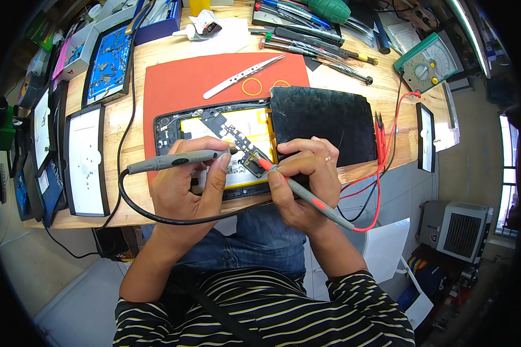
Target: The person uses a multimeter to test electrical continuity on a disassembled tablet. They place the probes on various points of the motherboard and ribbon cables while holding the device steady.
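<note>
My left hand [186, 184] is closed round a grey multimeter probe [176, 160] with a black lead. In my right hand [310, 184] is a second multimeter probe [312, 199], grey and red with a red lead. Both tips point at a dark circuit board [228, 128] lying over the white battery of an opened tablet [169, 134]; whether they touch it I cannot make out. Against the tablet's right side lies a black screen panel [324, 121]. White tweezers [243, 76] and two yellow rubber bands [251, 87] rest on the red mat [173, 75] behind the tablet.
A green analog multimeter [424, 68] stands at the back right. Screwdrivers [318, 49] lie at the back. Trays with small parts [87, 162] line the left side. The red lead [382, 173] hangs past the wooden table's front edge; a black cable [134, 75] crosses the left.
</note>
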The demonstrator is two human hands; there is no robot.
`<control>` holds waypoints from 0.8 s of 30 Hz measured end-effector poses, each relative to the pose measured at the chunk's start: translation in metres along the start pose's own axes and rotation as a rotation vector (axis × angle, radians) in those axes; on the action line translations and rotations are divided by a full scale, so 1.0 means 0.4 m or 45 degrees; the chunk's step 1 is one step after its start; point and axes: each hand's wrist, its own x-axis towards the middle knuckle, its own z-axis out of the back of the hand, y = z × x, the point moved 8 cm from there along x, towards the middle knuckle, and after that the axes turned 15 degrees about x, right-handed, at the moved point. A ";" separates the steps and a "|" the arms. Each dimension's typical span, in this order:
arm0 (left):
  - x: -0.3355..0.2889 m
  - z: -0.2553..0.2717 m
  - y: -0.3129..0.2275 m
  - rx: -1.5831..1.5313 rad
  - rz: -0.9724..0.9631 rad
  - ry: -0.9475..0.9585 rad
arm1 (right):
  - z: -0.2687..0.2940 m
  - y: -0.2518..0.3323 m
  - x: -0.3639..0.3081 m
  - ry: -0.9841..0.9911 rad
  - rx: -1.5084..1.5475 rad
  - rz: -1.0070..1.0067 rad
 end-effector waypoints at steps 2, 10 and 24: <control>0.001 0.000 -0.003 0.017 -0.007 0.003 | 0.001 -0.001 0.000 0.001 0.010 -0.002; -0.002 -0.004 0.005 -0.056 0.038 0.000 | 0.000 -0.006 -0.008 0.049 0.006 -0.047; -0.004 -0.007 0.010 -0.095 0.013 -0.008 | 0.003 -0.009 -0.009 0.025 0.051 -0.061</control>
